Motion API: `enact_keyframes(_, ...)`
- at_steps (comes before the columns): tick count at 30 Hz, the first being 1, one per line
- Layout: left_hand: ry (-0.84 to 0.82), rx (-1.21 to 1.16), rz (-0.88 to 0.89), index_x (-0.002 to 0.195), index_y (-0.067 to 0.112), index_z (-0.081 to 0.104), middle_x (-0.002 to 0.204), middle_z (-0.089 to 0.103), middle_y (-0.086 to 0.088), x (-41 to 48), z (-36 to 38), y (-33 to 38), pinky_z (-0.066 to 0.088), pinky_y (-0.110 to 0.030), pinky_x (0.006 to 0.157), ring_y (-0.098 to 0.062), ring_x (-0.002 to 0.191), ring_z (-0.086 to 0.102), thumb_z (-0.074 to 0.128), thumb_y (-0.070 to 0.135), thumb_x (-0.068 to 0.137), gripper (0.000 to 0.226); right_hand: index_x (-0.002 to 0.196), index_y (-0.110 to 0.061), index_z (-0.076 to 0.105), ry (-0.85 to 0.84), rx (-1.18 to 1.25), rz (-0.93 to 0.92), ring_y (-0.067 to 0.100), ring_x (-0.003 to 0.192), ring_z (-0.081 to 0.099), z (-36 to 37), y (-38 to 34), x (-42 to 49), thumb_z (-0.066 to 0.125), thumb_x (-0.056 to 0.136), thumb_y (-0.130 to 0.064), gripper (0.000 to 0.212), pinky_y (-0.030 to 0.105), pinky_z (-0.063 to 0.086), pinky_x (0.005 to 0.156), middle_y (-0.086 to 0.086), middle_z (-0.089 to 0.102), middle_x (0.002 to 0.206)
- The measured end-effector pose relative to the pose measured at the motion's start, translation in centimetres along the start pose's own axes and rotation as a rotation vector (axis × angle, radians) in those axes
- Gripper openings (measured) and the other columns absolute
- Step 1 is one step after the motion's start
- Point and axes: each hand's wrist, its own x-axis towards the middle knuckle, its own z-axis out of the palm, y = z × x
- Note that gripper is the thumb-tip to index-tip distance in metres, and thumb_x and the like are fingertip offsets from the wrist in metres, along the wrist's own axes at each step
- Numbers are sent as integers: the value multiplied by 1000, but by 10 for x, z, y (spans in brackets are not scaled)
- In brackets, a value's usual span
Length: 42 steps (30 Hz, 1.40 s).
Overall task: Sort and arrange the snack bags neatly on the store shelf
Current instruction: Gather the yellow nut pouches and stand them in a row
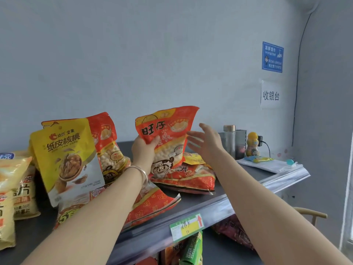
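The sorting looks about midway. The left hand point(145, 150) grips the lower left edge of a red bun bag point(168, 131), holding it upright in the air above the shelf point(248, 196). The right hand point(206, 142) is spread wide just beside the bag's right edge and holds nothing; whether it touches the bag cannot be told. To the left, a yellow walnut bag point(65, 153) stands upright with a matching red bag point(107, 138) behind it, and chip bags point(17, 188) stand at the far left. Flat red bags point(191, 180) lie overlapping beneath the raised one, unsorted, and the raised bag needs a standing place, likely beside its match.
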Motion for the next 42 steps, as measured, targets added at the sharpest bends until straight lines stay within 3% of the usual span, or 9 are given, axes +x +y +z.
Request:
enact_keyframes(2, 42, -62, 15, 96, 13, 62, 96, 66, -3, 4, -1, 2, 47, -38, 88, -23, 95, 61, 65, 24, 87, 14, 146, -25, 32, -41, -372, -102, 23, 114, 53, -7, 13, 5, 51, 95, -13, 56, 36, 44, 89, 9, 49, 137)
enact_keyframes(4, 67, -124, 24, 104, 11, 60, 102, 66, -5, 10, -2, 2, 47, -36, 86, -21, 96, 61, 64, 24, 88, 21, 147, -29, 28, -175, -597, -167, 18, 122, 48, -8, 25, 7, 66, 87, -14, 72, 29, 40, 91, 2, 42, 141)
enact_keyframes(7, 72, -202, 6, 108, 18, 52, 104, 62, 1, 14, -4, 0, 45, -33, 83, -18, 97, 59, 61, 25, 89, 22, 129, -26, 46, -329, -580, -178, 3, 95, 67, -2, 34, 8, 79, 78, -23, 61, 16, 52, 71, -4, 63, 121)
enact_keyframes(13, -193, -175, -60, 124, 20, 41, 121, 57, 1, 26, -14, -9, 44, -41, 98, -18, 110, 54, 52, 27, 95, 32, 101, -19, 62, -275, -497, -130, 20, 83, 73, 0, 40, 19, 80, 75, -16, 32, 36, 60, 74, 5, 74, 97)
enact_keyframes(20, -252, 232, 0, 135, 19, 41, 120, 49, -1, 45, -35, -20, 34, -27, 88, -16, 109, 46, 44, 28, 98, 39, 117, -16, 56, 33, -377, -328, 21, 95, 67, 7, 23, 55, 78, 78, -16, 44, 38, 58, 77, 3, 69, 107)
enact_keyframes(26, -402, 560, -73, 136, 14, 43, 138, 47, -8, 63, -40, -46, 39, -33, 100, -23, 124, 46, 48, 28, 96, 43, 114, -24, 53, -82, -296, -352, 19, 96, 67, 54, 52, 97, 75, 81, -22, 39, 44, 59, 79, 1, 68, 108)
enact_keyframes(33, -681, 978, -225, 114, 19, 61, 113, 58, 3, 81, -46, -67, 40, -26, 89, -21, 116, 54, 52, 46, 90, 37, 116, -25, 53, -217, -356, -192, 19, 98, 66, 89, 120, 147, 74, 81, -25, 41, 41, 58, 80, -2, 68, 109)
enact_keyframes(38, -781, 987, -389, 136, 13, 46, 145, 41, -2, 81, -40, -75, 28, -23, 95, -19, 134, 36, 54, 55, 86, 66, 112, -25, 54, -269, -406, -43, 23, 99, 66, 66, 151, 167, 73, 82, -26, 36, 47, 55, 87, 3, 67, 112)
enact_keyframes(42, -832, 964, -461, 144, 16, 35, 152, 28, 0, 77, -24, -69, 23, -27, 104, -18, 140, 25, 55, 57, 84, 75, 122, -22, 50, -309, -754, -160, 23, 109, 59, 46, 142, 177, 67, 87, -34, 41, 40, 49, 94, 2, 64, 118)
